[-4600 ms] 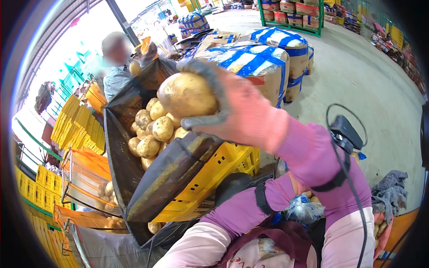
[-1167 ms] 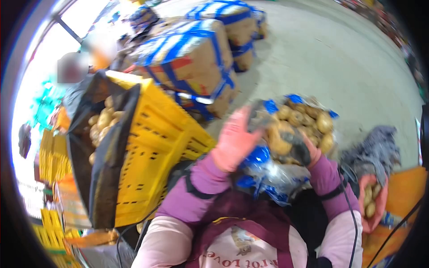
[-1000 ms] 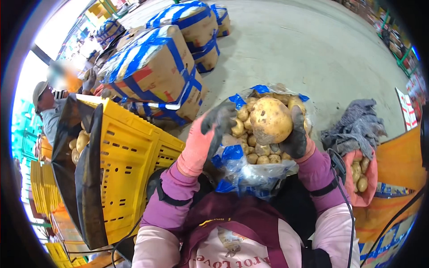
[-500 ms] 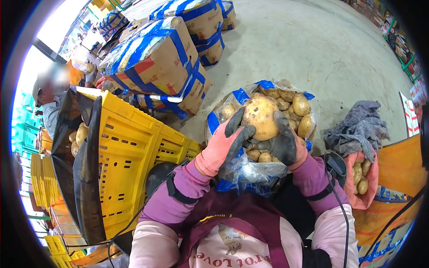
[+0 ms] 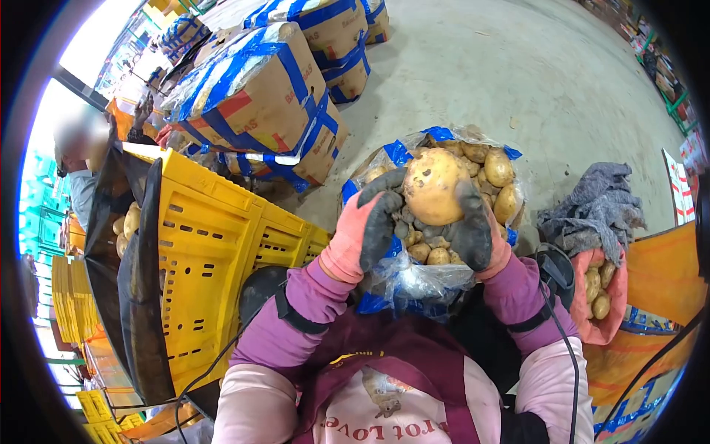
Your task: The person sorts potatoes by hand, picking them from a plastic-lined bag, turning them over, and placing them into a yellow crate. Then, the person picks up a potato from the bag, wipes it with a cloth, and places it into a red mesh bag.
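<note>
A large potato [image 5: 435, 186] is gripped between both gloved hands, left [image 5: 367, 228] and right [image 5: 475, 235], above the open plastic sack [image 5: 414, 281] of smaller potatoes; sorting appears underway, calling for placement next. More potatoes fill the lined yellow crate [image 5: 222, 244] and red bag [image 5: 599, 296].
</note>
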The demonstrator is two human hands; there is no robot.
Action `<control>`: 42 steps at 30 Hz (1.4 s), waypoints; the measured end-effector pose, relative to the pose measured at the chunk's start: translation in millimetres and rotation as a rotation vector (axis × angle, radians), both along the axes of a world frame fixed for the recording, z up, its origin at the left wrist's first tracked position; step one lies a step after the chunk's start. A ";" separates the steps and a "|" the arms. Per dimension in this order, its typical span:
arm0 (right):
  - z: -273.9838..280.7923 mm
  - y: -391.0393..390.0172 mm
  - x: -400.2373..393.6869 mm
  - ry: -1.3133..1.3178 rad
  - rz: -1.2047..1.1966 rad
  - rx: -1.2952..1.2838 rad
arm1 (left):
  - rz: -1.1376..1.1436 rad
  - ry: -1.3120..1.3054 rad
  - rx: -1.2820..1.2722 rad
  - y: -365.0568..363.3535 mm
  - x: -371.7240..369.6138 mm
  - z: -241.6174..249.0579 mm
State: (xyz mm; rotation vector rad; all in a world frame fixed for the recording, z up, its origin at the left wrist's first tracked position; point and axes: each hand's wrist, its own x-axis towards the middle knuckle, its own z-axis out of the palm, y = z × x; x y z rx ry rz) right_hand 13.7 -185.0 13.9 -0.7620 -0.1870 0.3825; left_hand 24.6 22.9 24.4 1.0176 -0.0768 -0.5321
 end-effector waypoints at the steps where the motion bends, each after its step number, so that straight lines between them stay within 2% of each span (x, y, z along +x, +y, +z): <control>1: 1.3 -1.9 0.1 -0.087 -0.020 -0.092 | 0.066 0.030 -0.011 -3.6 1.1 6.5; 2: 3.5 -2.1 -0.1 -0.088 -0.020 -0.091 | 0.134 0.060 -0.023 -5.0 1.6 9.7; 3: 5.8 -1.8 -0.9 -0.162 -0.086 -0.224 | 0.064 -0.332 0.268 0.7 1.4 8.1; 4: 7.6 -1.3 -1.6 -0.235 -0.153 -0.357 | 0.065 -0.332 0.270 2.8 -1.2 6.8; 6: 10.5 -1.0 -3.3 -0.203 -0.158 -0.359 | 0.074 -0.572 0.517 4.1 -6.1 8.0; 10: 5.5 4.9 -8.9 -0.122 -0.205 -0.280 | 0.194 -0.731 0.551 -1.1 1.8 -13.9; 11: 2.4 2.3 -4.9 -0.123 -0.203 -0.278 | 0.122 -0.346 0.298 2.1 3.2 -13.7; 12: -1.6 -3.0 2.5 0.027 -0.058 -0.103 | 0.047 0.038 0.044 3.7 3.7 -12.4; 13: -5.8 -5.7 7.0 0.176 0.084 0.072 | 0.044 0.037 0.045 1.8 3.7 -13.3; 14: -10.1 -4.8 7.3 0.174 0.079 0.074 | 0.067 -0.153 0.312 -2.2 3.3 -16.7; 15: -14.5 -3.7 6.8 -0.002 -0.047 -0.046 | 0.089 -0.343 0.574 -5.2 1.5 -21.3; 16: -18.8 -2.0 6.2 -0.176 -0.169 -0.167 | 0.080 -0.693 1.179 -4.9 -5.5 -26.3; 19: -32.1 5.5 6.5 -0.701 -0.522 -0.524 | 0.085 -0.775 1.099 -3.8 -5.9 -26.3; 20: -36.2 8.1 6.3 -0.874 -0.636 -0.637 | 0.138 -0.615 0.797 -2.6 0.4 -23.6; 21: -40.2 8.2 6.7 -0.870 -0.635 -0.635 | 0.187 -0.452 0.497 -1.6 4.5 -18.7; 24: -49.9 -3.3 11.9 -0.969 -0.504 -0.648 | 0.056 -0.292 0.386 3.3 -1.0 34.0; 26: -53.6 -6.0 14.5 -1.035 -0.411 -0.652 | 0.099 -0.187 0.488 -0.5 -0.2 29.8; 29: -48.3 0.4 12.0 -1.064 -0.345 -0.663 | 0.111 -0.352 0.575 7.1 4.6 -2.2; 32: -39.6 3.2 9.2 -1.108 -0.273 -0.692 | 0.159 -0.407 0.687 0.7 3.7 -10.8; 34: -36.6 4.2 6.6 -1.051 -0.259 -0.664 | 0.149 -0.392 0.634 -1.0 2.9 -7.7; 36: -33.5 6.8 7.2 -0.942 -0.261 -0.599 | 0.138 -0.159 0.177 -1.5 2.6 -0.2; 38: -32.8 4.5 6.8 -0.827 -0.278 -0.542 | 0.106 -0.150 0.131 2.8 4.4 -0.5; 40: -52.9 0.7 11.1 -0.886 -0.343 -0.579 | 0.135 -0.749 0.361 1.0 0.4 -2.3; 41: -62.6 -1.5 13.4 -0.950 -0.397 -0.611 | 0.051 -0.211 0.219 0.3 -1.9 -2.1; 42: -62.2 0.4 12.1 -0.949 -0.397 -0.611 | 0.051 -0.210 0.220 -2.0 -3.1 -6.3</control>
